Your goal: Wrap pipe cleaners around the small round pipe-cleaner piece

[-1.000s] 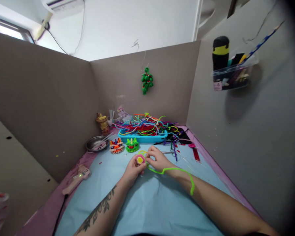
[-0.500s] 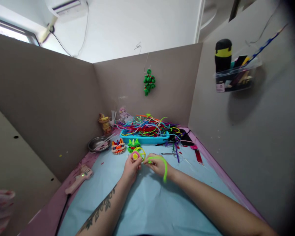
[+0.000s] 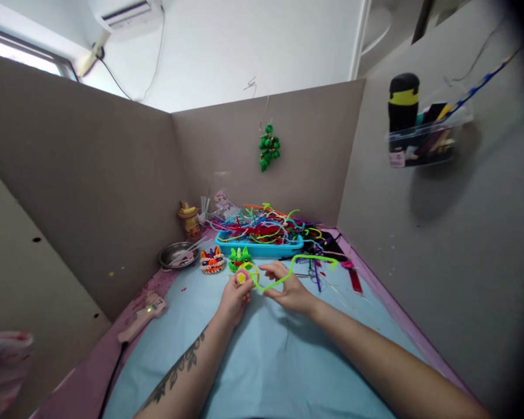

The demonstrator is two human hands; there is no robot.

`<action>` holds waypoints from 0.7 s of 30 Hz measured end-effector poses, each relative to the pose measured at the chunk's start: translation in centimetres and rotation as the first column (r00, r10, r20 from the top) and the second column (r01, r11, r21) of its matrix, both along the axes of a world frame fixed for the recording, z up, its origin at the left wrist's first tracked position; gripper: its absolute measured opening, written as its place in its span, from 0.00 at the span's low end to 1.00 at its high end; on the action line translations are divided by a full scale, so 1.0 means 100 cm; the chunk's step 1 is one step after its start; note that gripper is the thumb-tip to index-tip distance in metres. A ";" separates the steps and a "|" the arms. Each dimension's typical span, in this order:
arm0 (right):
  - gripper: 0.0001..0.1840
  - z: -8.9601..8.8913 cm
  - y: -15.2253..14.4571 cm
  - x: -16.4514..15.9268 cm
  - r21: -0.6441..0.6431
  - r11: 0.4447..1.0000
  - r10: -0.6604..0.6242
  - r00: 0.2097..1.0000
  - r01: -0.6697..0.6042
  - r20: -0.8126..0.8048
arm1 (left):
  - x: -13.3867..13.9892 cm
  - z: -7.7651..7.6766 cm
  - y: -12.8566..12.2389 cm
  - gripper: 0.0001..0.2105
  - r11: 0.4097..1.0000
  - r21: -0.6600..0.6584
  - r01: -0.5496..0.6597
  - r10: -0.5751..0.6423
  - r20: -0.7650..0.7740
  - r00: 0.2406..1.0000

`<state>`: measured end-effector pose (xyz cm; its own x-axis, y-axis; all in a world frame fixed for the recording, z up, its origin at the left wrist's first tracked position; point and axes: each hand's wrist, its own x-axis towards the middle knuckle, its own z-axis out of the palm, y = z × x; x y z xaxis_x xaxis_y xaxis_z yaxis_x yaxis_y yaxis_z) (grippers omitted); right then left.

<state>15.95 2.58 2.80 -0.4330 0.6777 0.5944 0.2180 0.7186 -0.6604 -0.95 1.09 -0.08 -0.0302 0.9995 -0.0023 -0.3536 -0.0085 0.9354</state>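
Observation:
My left hand [image 3: 233,301] is closed around a small pink and yellow pipe-cleaner piece [image 3: 243,276] with a yellow loop on it. From that piece a lime green pipe cleaner [image 3: 308,256] runs to the right, bent upward and then outward past my other hand. My right hand [image 3: 294,295] is beside it with thumb and fingers apart, the green strand crossing in front of the hand. Just behind my left hand, a green horned animal head [image 3: 239,260] of pipe cleaners stands on the cloth, with an orange and white one [image 3: 212,261] to its left.
A blue tray [image 3: 262,251] heaped with coloured pipe cleaners stands at the back. Scissors [image 3: 306,276] lie right of centre. On the left are a metal bowl [image 3: 178,256] and a pink glue gun [image 3: 142,320] with its cord. Grey partitions [image 3: 218,139] enclose the table.
My right hand has loosened its pinch and spread its fingers, moving slightly right. The green pipe cleaner, earlier drooping over that hand, now stretches out to the right.

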 end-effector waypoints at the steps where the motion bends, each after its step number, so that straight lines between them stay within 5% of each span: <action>1: 0.25 -0.006 0.002 -0.002 0.011 0.999 -0.036 0.999 0.036 0.036 | 0.001 0.000 -0.001 0.18 1.000 -0.006 0.029 -0.029 0.005 1.000; 7: 0.11 -0.020 0.002 -0.012 0.040 0.984 -0.172 0.985 0.171 0.032 | 0.006 0.002 -0.008 0.18 0.985 0.003 0.172 -0.172 0.011 0.985; 14: 0.07 -0.015 0.007 -0.012 -0.269 0.941 -0.227 0.973 0.205 -0.052 | 0.004 -0.003 -0.008 0.17 0.979 0.050 0.199 -0.192 -0.108 0.975; 21: 0.07 -0.019 0.013 -0.003 -0.348 0.924 -0.139 0.987 0.159 0.084 | 0.005 -0.003 -0.009 0.22 0.964 0.107 0.244 -0.215 -0.230 0.949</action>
<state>15.61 3.93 0.93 -0.3365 0.8983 0.2826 0.3488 0.3977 -0.8486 -0.49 0.16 -0.40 0.2145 0.9703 0.1115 -0.1519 -0.0796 0.9852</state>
